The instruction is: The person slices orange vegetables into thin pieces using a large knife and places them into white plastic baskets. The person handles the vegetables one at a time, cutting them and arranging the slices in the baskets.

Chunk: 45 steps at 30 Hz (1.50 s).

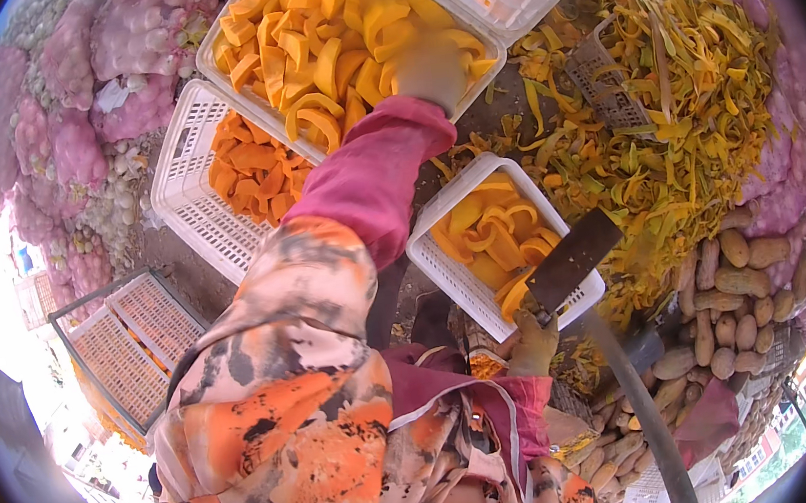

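Note:
My left hand (430, 70), blurred by motion, reaches over the right end of a large white plastic crate (485, 84) heaped with peeled, cut pumpkin pieces (323, 53). Whether it holds a piece cannot be made out. Closer to my body, my right hand (533, 337) in a dirty yellowish glove grips a cleaver (575, 261) by its handle. The dark, broad blade lies over the right side of a smaller white plastic basket (452, 298). Curved peeled pumpkin slices (496, 230) sit inside that basket, partly covered by the blade.
Left of the large crate, a white crate (182, 179) holds deeper orange pieces. Peelings (699, 124) pile up at right around a tilted crate (602, 76). Whole tan squashes (733, 305) lie beyond a metal pole (644, 403). Pink mesh sacks (69, 88) stand far left.

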Motion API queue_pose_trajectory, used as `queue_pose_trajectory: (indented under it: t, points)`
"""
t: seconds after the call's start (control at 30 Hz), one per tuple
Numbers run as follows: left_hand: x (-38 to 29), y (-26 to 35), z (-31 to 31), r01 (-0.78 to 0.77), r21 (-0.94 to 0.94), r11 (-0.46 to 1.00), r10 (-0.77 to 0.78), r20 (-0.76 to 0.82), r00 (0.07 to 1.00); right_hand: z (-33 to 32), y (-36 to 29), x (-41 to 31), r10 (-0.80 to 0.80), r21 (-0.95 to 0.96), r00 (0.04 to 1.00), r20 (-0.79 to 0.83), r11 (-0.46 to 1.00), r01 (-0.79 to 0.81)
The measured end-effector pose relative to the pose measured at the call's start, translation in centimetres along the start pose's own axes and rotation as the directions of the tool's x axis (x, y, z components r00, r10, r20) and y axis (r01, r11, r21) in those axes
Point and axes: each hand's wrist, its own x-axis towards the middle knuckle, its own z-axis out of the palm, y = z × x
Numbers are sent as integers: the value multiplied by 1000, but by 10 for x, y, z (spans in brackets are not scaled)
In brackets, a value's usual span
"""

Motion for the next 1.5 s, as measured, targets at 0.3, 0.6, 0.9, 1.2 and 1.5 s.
queue_pose_trajectory:
  t: [0.3, 0.6, 0.9, 1.2, 1.5]
  points:
    - [-1, -11, -47, 87, -263, 961, -45, 163, 986, -11, -22, -7, -4, -25, 1000, 27, 1000, 5]
    - [25, -104, -55, 370, -605, 705, -188, 344, 920, 3, 4, 13, 31, 90, 998, 49, 995, -35]
    - [-15, -31, -25, 29, 165, 986, -53, 141, 989, 17, -17, 5, 50, -5, 998, 48, 999, -50]
    - [2, -35, 23, 19, 204, 979, -34, 69, 997, 13, -14, 9, 45, -8, 998, 40, 999, -44]
    - [112, -132, -69, 232, 473, 850, -260, -6, 966, 28, -19, 13, 36, -42, 998, 55, 999, -33]
